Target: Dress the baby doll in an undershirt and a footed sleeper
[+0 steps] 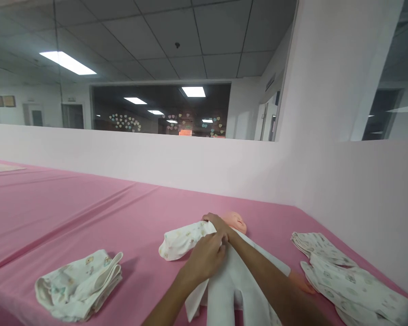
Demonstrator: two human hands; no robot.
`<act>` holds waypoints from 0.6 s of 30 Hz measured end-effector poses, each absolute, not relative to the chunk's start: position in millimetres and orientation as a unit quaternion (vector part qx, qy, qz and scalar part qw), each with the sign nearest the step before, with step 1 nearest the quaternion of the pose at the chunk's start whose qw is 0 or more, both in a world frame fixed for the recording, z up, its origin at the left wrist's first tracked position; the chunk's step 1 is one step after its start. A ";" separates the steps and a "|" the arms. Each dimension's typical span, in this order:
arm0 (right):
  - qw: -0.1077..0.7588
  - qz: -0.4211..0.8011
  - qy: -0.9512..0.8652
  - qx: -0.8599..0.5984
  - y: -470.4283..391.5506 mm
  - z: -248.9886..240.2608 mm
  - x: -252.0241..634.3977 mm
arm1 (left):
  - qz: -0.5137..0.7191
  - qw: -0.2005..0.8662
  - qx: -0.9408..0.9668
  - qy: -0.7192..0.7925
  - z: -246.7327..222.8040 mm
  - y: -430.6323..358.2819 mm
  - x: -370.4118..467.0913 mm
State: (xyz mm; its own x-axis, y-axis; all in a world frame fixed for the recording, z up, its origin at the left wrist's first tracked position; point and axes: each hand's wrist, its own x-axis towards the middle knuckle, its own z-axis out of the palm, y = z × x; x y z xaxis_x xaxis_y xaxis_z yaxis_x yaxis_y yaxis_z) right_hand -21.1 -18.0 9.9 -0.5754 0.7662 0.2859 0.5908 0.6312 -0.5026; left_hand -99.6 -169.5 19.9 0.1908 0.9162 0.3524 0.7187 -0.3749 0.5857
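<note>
A baby doll [236, 222] lies on its back, its head away from me and its white cloth body [223, 283] toward me. A cream baby shirt [182, 242] with a small print covers its arm on the left side. My right hand [216, 221] reaches across the doll to the shoulder, fingers curled over the shirt's edge. Below it, my left hand [207, 254] is closed over the chest, against my right wrist; what its fingers pinch is hidden. The doll's other arm points right, past my right forearm, with its hand [302, 281] bare.
A folded printed cloth [80, 285] lies at the left front. Printed baby clothes [353, 276] are spread at the right. A pink sheet [122, 217] covers the table. A white wall [190, 158] with windows bounds the back and right side; a pale cloth [2, 167] lies far left.
</note>
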 end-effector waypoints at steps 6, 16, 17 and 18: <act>0.158 0.058 -0.912 -0.374 2.9 16.3 -3.8 | 0.296 0.202 0.722 0.592 -7.5 -196.2 -110.5; 0.186 0.012 -0.912 -0.365 -50.4 14.5 42.6 | 0.373 0.303 0.715 0.507 4.6 -210.3 -100.4; 0.198 0.014 -0.904 -0.378 -64.7 11.6 60.0 | 0.366 0.284 0.721 0.515 6.9 -208.9 -98.3; 0.209 0.017 -0.894 -0.397 -80.6 7.0 79.5 | 0.359 0.253 0.728 0.526 9.5 -206.4 -95.4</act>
State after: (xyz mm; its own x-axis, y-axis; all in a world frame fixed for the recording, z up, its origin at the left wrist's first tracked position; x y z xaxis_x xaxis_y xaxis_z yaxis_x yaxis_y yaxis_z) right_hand 79.5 -80.6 7.0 -0.5982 0.7159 0.3601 0.7021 0.6848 -0.1952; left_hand -95.4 -206.4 9.5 0.1883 0.9477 0.2577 0.5846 -0.3190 0.7460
